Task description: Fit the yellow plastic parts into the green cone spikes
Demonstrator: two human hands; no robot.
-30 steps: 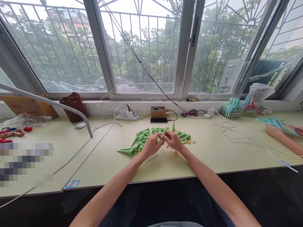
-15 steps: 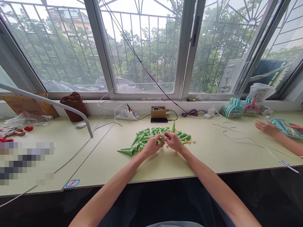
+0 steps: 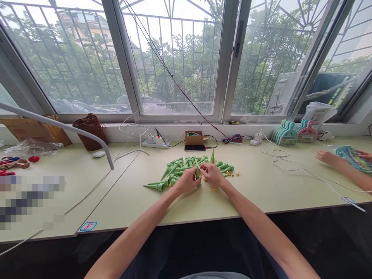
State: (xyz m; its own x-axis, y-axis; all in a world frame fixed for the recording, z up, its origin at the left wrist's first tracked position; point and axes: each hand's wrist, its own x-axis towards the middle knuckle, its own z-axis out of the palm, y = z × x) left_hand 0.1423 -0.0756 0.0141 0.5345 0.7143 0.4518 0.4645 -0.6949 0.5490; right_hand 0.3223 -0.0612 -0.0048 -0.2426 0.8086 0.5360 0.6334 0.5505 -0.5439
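Observation:
My left hand (image 3: pixel 187 180) is closed around a green plastic cone-shaped spike (image 3: pixel 198 172), which stands roughly upright between thumb and fingers. Close beside it, my right hand (image 3: pixel 212 174) has its fingertips pinched together at the spike's right side. Whatever those fingertips hold is too small to make out. Behind and around both hands lies a pile of similar green spikes (image 3: pixel 176 166) with round, collared heads. One spike (image 3: pixel 212 156) points up behind my right hand. Small yellow plastic pieces (image 3: pixel 214 189) are scattered near my right wrist, and more yellow pieces (image 3: pixel 230 175) lie farther right.
A phone (image 3: pixel 195 147) lies by a small cardboard box (image 3: pixel 194 138) at the back. A power strip (image 3: pixel 156 142) and a brown pouch (image 3: pixel 92 131) stand left. At right, another person's hand (image 3: pixel 328 158) is beside a blue-green packaged item (image 3: pixel 353 157). White cables (image 3: pixel 305 170) cross the table.
The green spike between my hands now shows more upright, and my right fingertips have drawn slightly off to its right. The other person's hand and the blue-green item have shifted a little right.

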